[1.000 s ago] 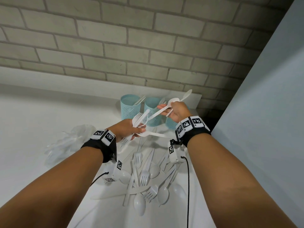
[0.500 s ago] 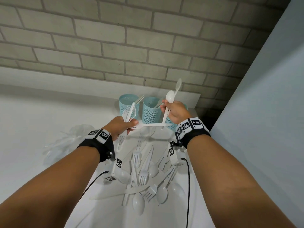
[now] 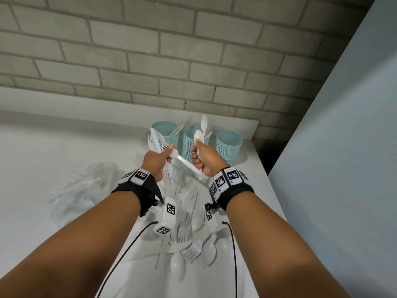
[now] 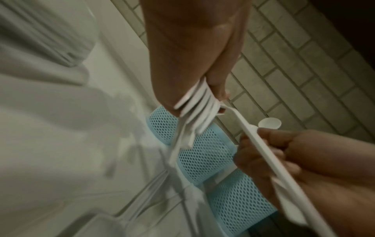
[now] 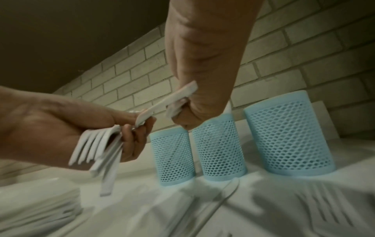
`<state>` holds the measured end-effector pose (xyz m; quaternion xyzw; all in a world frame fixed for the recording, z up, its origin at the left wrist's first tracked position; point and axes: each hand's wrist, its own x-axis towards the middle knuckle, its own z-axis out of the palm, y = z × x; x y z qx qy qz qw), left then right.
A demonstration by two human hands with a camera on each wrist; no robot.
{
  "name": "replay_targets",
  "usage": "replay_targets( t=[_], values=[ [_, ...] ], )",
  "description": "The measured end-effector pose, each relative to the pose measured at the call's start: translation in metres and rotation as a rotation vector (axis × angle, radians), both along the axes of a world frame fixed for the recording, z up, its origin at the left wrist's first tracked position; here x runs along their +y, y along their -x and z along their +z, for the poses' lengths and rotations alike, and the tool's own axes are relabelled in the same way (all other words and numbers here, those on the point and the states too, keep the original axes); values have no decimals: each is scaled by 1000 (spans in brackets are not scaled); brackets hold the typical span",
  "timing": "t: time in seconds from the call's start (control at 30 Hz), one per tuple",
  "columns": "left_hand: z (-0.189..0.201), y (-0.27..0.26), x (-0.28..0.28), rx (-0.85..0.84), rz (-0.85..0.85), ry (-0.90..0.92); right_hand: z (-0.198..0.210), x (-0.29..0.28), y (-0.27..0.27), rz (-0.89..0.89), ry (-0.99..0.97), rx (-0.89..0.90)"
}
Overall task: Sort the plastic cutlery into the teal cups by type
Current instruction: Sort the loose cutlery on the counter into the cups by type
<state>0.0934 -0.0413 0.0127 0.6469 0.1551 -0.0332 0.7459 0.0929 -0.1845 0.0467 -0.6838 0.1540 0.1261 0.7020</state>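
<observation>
left hand [image 3: 158, 161] fingers grasp forks [image 3: 155, 141] | right hand [image 3: 205, 158] fingers grasp spoons [image 3: 198, 134]

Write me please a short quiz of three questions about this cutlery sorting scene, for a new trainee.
1. How many teal mesh cups stand near the brick wall?
2. True or false: the left hand grips a bundle of white plastic forks.
3. What does the right hand hold upright? A) white plastic spoons B) a glass bottle C) a metal ladle
Key: 1) three; 2) true; 3) A.
</observation>
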Motion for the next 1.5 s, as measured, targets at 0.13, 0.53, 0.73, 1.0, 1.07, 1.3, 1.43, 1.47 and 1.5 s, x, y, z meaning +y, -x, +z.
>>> replay_targets(
  t=[0.13,0.53,0.73,1.0,1.07,1.3,1.43,1.47,1.5],
  values=[
    [5,-1,-7,1,-46,53,-3,-2,-3,-29,-37,-78],
    [27,-8,-34,59,-232,361,22,-33,-28,-173,-384,-225],
    [22,-7,-40,94,-337,442,21,-28,-28,-94,-340,-357],
    [18,-13,-34,109,-210,482,15,-17,-24,10,-288,-340],
    [17,-14,-33,121,-205,472,14,-15,-25,-17,-275,-347],
    [9,-13,-34,124,-245,395,15,-19,-30,-135,-302,-435],
    [13,-10,-38,100,-334,417,15,-32,-26,-92,-352,-399],
    [14,-10,-40,98,-346,412,12,-35,-25,-100,-379,-375],
    [15,-9,-42,101,-349,398,9,-38,-22,-118,-410,-349]
  ],
)
